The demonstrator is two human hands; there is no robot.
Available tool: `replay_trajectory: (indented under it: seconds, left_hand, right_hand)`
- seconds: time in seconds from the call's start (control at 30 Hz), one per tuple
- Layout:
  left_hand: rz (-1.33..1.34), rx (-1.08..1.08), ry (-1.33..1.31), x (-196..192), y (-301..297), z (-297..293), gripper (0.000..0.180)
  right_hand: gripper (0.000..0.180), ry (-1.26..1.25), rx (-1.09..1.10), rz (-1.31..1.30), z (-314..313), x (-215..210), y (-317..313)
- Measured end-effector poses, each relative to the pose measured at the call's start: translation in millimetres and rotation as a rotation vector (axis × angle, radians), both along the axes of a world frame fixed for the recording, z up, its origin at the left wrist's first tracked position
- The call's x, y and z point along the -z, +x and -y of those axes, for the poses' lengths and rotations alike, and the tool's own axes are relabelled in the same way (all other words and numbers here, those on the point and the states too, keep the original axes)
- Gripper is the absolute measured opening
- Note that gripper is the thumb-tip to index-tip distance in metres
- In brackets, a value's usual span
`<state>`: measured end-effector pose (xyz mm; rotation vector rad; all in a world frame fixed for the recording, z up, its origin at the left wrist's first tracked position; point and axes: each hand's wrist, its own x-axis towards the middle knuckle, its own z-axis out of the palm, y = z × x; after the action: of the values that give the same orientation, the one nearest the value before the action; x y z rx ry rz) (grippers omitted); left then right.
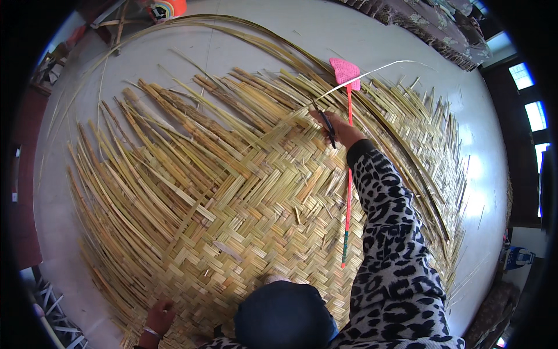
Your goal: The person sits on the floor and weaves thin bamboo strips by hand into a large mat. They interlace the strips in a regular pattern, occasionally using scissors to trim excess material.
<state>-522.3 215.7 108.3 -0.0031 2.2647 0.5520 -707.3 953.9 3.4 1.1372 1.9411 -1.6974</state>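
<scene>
Pale floor (302, 29) is mostly hidden by a woven mat (244, 192); right hand (343, 132) seen gripping a dark tool (328, 129) on it, left hand (158, 319) pressed flat at its near edge, half cut off.

The person wears a long-sleeved top in a leopard print, black blotches on pale grey-white, with a plain black knit cuff just behind the right hand (343, 132). Dark blue trousers cover 1 raised knee. A thin bracelet circles the wrist behind the left hand (159, 317).
</scene>
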Motion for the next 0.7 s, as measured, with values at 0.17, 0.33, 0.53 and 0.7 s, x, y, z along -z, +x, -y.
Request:
replay_trajectory:
  seconds: [0.17,0.33,0.53,0.7]
  left_hand:
    - [-0.043,-0.067,-0.033,7,-5,6,0.031]
    - [-0.055,-0.043,-0.029,9,-4,2,0.031]
    - [-0.121,0.107,-0.038,8,-2,-6,0.031]
    - [-0.097,0.134,-0.073,6,-4,-9,0.033]
  right_hand:
    - [0.055,0.000,-0.063,-0.226,0,-29,6]
    - [0.053,0.089,-0.139,-0.270,-3,-45,15]
    - [0.052,0.123,-0.122,-0.155,-10,-37,6]
    - [0.039,0.227,-0.160,-0.075,-9,-41,4]
